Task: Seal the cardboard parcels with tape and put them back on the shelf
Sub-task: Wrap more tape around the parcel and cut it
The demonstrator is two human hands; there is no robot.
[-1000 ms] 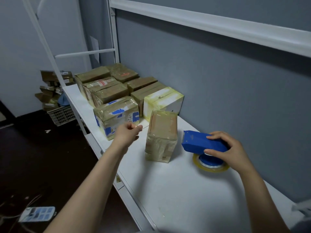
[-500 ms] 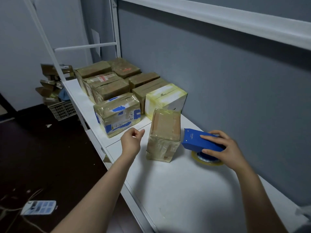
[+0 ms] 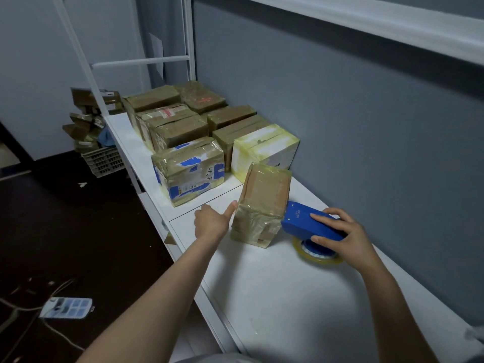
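A small brown parcel point(image 3: 262, 205) wrapped in clear tape stands upright on the white shelf point(image 3: 275, 289). My left hand point(image 3: 212, 222) is just left of it, fingers curled, and the outstretched thumb touches the parcel's left face. My right hand point(image 3: 348, 237) grips a blue tape dispenser point(image 3: 309, 225) right of the parcel, its nose against the parcel's right side. The yellowish tape roll point(image 3: 318, 255) under it rests on the shelf. Behind stand a blue-marked parcel point(image 3: 188, 169), a white and yellow parcel point(image 3: 264, 148) and several brown parcels point(image 3: 170, 121).
A grey wall runs along the back of the shelf, with a white upper shelf beam point(image 3: 366, 19) overhead and a slanted white post point(image 3: 78, 53) at left. On the dark floor are a plastic basket point(image 3: 104, 161), piled cardboard point(image 3: 86, 119) and a power strip point(image 3: 68, 306).
My left hand has moved right and down from beside the blue-marked parcel to the upright parcel, its thumb now touching it. My right hand stays on the dispenser.
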